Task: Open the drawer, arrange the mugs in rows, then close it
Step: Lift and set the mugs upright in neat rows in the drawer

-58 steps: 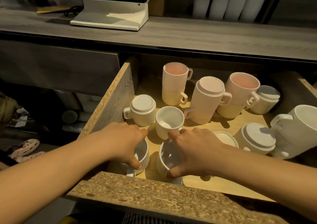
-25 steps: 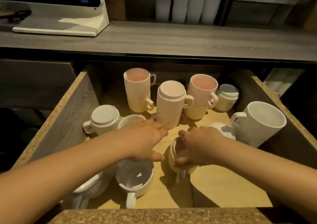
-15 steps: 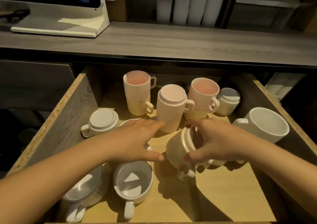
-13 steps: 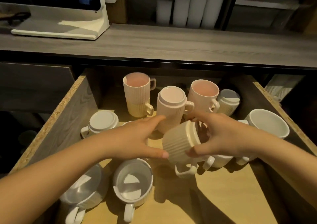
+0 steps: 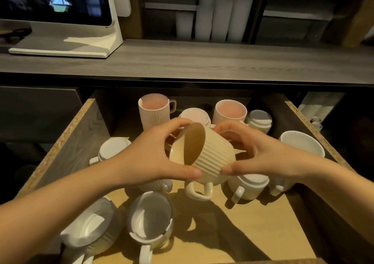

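Observation:
The wooden drawer (image 5: 68,142) stands pulled out below the counter. Above its middle I hold a cream ribbed mug (image 5: 210,158) tipped on its side, mouth facing left and handle hanging down. My left hand (image 5: 153,154) grips its rim side and my right hand (image 5: 259,152) grips its base side. Two white ribbed mugs (image 5: 150,225) stand upright at the front left. An upturned white mug (image 5: 114,149) sits at the left, another upturned one (image 5: 249,182) under my right hand. Pink stacked mugs (image 5: 154,110) stand along the back.
A large white mug (image 5: 301,143) stands by the drawer's right wall (image 5: 311,126). A small upturned mug (image 5: 260,120) sits at the back right. The grey counter (image 5: 202,61) overhangs the drawer's back, with a white monitor stand (image 5: 66,45) on it. Bare drawer floor (image 5: 253,233) shows at the front right.
My right hand lifted the cream mug off the drawer floor and tipped it sideways. My left hand rose from the white mugs and took hold of its rim.

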Tool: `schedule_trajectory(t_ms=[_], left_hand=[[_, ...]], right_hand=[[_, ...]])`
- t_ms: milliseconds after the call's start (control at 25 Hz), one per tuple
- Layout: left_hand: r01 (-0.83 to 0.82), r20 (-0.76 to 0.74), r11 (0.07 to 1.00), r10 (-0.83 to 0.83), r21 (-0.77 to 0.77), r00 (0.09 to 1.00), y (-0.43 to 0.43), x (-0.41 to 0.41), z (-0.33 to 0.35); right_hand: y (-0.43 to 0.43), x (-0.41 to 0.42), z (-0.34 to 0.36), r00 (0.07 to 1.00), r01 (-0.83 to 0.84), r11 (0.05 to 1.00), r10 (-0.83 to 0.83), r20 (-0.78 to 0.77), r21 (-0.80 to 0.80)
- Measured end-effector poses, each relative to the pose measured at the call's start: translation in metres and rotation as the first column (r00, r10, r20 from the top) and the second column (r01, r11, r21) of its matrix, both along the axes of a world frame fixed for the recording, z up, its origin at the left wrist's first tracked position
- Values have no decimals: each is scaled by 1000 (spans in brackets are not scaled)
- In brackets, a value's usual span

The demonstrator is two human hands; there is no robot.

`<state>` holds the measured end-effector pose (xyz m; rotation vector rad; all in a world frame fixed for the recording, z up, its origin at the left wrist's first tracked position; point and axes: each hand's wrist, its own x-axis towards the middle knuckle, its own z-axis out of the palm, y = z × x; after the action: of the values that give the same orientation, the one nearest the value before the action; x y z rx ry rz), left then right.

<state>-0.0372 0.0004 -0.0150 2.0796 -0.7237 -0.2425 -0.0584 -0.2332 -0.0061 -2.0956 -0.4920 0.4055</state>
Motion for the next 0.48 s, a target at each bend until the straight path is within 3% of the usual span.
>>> schedule_trajectory(t_ms=[240,400,480], left_hand=[[-116,218,952,54,283,974,-12,-8,4],[-119,352,886,-53,448,935,-25,-16,1],[-60,340,858,-138,511,930,-28,-18,-6]], right_hand=[[21,-11,16,986,141,989,-136,101,-48],[33,-4,9,962,207,918,-129,239,-338],[36,2,2,942,227,849,-67,329,-477]])
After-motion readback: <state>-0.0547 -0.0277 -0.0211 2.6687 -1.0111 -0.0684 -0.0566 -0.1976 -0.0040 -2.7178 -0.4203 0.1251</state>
